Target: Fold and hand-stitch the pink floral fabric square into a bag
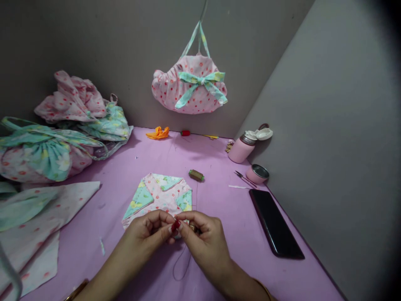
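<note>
My left hand (pixel 153 230) and my right hand (pixel 202 234) meet above the front of the table, fingertips pinched together at one point. A thin dark thread (pixel 174 271) hangs in a loop below them; whether a needle is also between the fingertips is too small to tell. Just behind my hands lies a folded fabric piece (pixel 164 198), pink with red dots, with mint floral corners folded in. My hands hide its near edge. A spool of olive-brown thread (pixel 196 175) lies beyond my right hand, with a strand running from it toward that hand.
A pink dotted bag (pixel 197 90) with a mint bow hangs on the wall. Fabric bags (pixel 46 154) and cloth pieces (pixel 46 213) fill the left side. At right are a phone (pixel 275 223), thread snips (pixel 246 179), a pink lid (pixel 257 173) and an open flask (pixel 241 148).
</note>
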`<state>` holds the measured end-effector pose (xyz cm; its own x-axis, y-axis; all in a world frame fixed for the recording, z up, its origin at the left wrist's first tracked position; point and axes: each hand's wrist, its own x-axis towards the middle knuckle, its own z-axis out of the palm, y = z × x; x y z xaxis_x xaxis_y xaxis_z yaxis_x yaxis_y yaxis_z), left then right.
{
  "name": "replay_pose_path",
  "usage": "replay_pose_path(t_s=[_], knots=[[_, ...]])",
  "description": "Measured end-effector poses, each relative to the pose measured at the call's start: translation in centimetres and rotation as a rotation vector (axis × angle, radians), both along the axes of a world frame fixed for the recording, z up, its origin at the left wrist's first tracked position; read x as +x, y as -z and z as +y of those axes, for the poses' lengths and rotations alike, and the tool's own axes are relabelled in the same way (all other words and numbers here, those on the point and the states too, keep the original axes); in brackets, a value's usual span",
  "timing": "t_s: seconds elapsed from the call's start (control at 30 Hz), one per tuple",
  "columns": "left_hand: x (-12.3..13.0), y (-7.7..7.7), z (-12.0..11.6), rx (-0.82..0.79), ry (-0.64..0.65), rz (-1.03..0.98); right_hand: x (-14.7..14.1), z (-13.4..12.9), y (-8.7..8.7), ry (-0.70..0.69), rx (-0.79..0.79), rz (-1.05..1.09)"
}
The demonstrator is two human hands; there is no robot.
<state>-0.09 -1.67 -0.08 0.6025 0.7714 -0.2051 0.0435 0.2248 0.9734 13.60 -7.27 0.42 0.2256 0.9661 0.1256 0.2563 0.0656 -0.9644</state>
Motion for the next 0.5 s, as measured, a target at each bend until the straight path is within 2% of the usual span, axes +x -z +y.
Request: replay_pose_path(t_s=[0.5], knots=[[-0.38,0.35,-0.23,0.141,0.000,0.105,-0.03,0.17,0.22,0.003,-0.111,0.089]])
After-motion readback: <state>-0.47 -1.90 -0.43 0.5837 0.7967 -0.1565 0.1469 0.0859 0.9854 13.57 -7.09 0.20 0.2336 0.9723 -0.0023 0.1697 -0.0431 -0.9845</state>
